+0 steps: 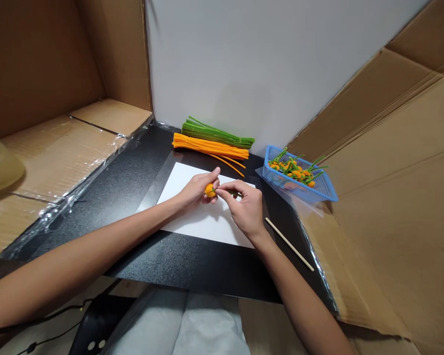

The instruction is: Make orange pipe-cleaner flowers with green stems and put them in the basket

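Over the white sheet of paper (192, 222), my left hand (197, 190) is closed around a small orange pipe-cleaner pumpkin (209, 190), its round body showing between thumb and fingers. My right hand (246, 204) pinches the green pipe-cleaner stem at the pumpkin's right side, thumb and forefinger together. Part of the green stem is hidden behind the right fingers. Behind the hands lie a bundle of orange pipe cleaners (210, 146) and a bundle of green pipe cleaners (218, 133). A few loose orange ones stick out toward the paper.
A blue plastic basket (323, 191) at the right holds several orange pieces with green stems. A thin wooden stick (289, 244) lies on the black table (163, 259) by my right forearm. Cardboard walls (399, 162) stand at both sides; a tape roll (2, 167) sits far left.
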Demonstrator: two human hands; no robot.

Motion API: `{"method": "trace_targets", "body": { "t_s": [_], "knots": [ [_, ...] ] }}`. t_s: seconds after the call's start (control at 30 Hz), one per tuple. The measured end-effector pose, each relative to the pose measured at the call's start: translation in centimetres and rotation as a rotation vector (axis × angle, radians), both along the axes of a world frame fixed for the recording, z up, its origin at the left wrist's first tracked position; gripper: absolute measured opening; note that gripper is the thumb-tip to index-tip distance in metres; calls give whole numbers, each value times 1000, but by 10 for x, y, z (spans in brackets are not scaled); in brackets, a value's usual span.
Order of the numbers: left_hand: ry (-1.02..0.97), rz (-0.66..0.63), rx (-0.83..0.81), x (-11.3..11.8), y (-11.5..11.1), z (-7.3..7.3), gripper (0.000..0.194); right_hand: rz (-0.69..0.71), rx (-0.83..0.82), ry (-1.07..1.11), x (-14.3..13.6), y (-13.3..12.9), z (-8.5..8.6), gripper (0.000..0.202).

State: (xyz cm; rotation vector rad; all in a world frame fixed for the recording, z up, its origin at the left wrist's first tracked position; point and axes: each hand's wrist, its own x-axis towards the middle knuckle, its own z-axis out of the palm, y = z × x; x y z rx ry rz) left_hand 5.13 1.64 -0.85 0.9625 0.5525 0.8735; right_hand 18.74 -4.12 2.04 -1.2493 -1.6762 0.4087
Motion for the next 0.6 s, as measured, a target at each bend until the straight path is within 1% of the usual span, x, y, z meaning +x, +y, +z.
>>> {"method": "trace_targets", "body": {
  "t_s": [0.13,0.23,0.37,0.47,0.6],
  "knots": [
    [-15,58,-6,3,0,-3,61,51,-15,-7,-2,0,-1,7],
    [2,108,-10,5,-1,-5,62,77,-111,73,-4,1,-4,6],
    [21,178,19,6,0,-6,55,119,-206,190,-6,4,-8,9],
    [30,191,25,5,1,-7,51,134,-228,215,-6,5,-10,10],
    [56,227,18,5,1,-7,50,120,-218,187,-8,3,-9,9]
  ]
}}
